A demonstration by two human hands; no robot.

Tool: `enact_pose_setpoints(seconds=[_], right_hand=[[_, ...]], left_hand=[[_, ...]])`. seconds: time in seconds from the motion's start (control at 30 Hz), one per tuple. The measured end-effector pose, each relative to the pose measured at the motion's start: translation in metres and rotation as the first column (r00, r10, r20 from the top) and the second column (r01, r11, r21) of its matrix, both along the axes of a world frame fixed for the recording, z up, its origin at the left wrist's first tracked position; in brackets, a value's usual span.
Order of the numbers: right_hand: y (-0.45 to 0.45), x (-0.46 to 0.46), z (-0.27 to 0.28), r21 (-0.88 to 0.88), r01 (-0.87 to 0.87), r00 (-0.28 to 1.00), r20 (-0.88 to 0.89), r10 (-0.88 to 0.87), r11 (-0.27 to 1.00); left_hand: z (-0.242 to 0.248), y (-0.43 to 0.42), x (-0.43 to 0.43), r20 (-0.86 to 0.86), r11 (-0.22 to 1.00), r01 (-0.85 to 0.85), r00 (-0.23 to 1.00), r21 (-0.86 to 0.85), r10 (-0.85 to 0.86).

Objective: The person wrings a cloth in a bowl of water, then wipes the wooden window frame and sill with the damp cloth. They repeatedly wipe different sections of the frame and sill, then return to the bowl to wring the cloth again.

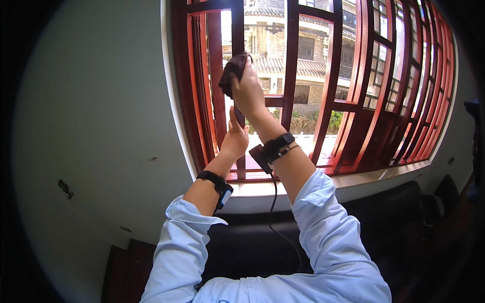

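My right hand (248, 92) is raised and holds a dark brown cloth (231, 75) bunched against an upright bar (238, 28) of a red-brown wooden lattice window. Lower on this same bar, my left hand (235, 141) has its fingers around the wood, with one finger pointing up along it. Part of the bar is hidden behind the cloth and both hands. Each wrist wears a black strap with a small device, and from the right device (261, 157) a black cable (273, 200) hangs down.
A pale sill (261, 189) runs under the window (290, 72). Below it stands a black sofa (254, 235) that looks like leather. To the left is a plain wall (98, 113) with a dark fixture (65, 188). Tiled roofs and brick buildings (280, 41) show outside.
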State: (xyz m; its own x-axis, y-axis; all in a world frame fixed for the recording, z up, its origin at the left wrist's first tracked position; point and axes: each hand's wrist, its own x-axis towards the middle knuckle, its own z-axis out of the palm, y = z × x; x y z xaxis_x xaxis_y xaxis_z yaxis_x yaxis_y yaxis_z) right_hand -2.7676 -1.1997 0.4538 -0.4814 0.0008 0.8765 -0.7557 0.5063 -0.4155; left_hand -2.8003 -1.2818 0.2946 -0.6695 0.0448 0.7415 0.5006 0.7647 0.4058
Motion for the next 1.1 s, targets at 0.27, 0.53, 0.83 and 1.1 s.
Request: enact_pose_setpoints(seconds=[0.27,0.53,0.83,1.1], right_hand=[[-0.007,-0.015,-0.055,0.307,0.558,0.813,-0.388,-0.434,0.771],[-0.03,-0.039,-0.041,0.152,0.68,0.7,-0.426,-0.573,0.717],[0.007,-0.006,-0.078,0.691,0.606,0.786,-0.596,-0.162,0.395],[-0.008,-0.05,-0.023,0.406,0.764,0.566,-0.794,-0.22,0.502]], left_hand=[[0.05,-0.052,0.041,0.297,0.879,0.142,0.906,0.456,-0.3],[0.13,-0.016,0.056,-0.095,0.681,0.295,0.944,0.671,-0.315],[0.09,-0.01,0.067,0.276,0.689,0.125,0.854,0.714,-0.441],[0.13,-0.01,0.017,-0.105,0.764,0.324,0.941,0.558,-0.322]])
